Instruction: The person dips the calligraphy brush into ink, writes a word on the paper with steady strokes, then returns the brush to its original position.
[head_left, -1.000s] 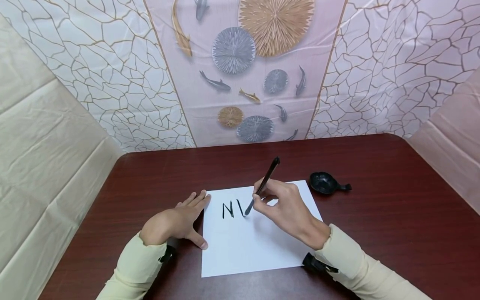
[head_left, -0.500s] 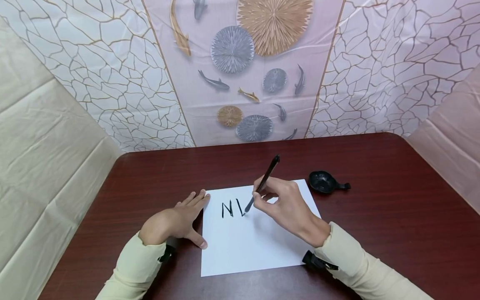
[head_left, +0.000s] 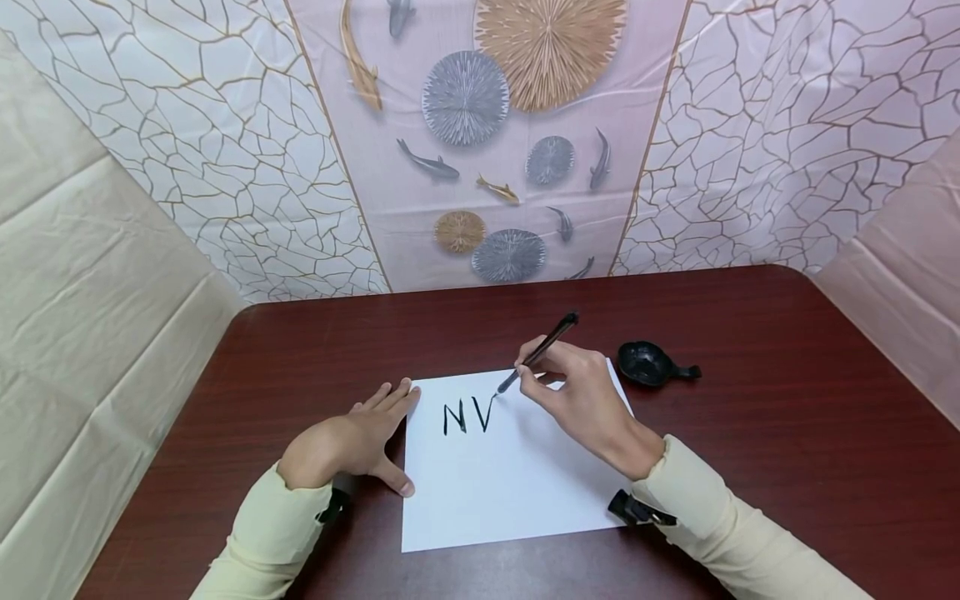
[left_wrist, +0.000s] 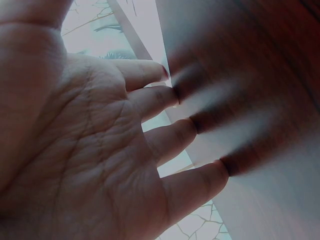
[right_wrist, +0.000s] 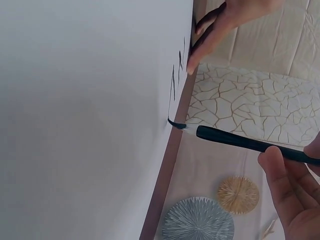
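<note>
A white sheet of paper [head_left: 495,492] lies on the dark red table, with a black "N" and "V" painted in its upper left part. My right hand [head_left: 588,408] pinches a black-handled paintbrush [head_left: 549,342] between thumb and fingers. In the right wrist view the inked tip of the paintbrush [right_wrist: 235,140] bends against the paper at the end of the V's right stroke. My left hand [head_left: 352,446] rests at the sheet's left edge, fingers spread and fairly straight, thumb and a fingertip at the edge. The left wrist view shows its palm [left_wrist: 90,145] and fingertips down on the tabletop.
A small black dish with a short handle [head_left: 647,364] stands on the table [head_left: 765,400] just right of the sheet's upper corner. Behind the table hangs a patterned cloth [head_left: 495,150], and plain cloth walls [head_left: 97,317] close off the sides.
My right hand has moved the paintbrush up and slightly right from the V's bottom, adding its right stroke. The paintbrush leans over more. My left hand has stayed in place.
</note>
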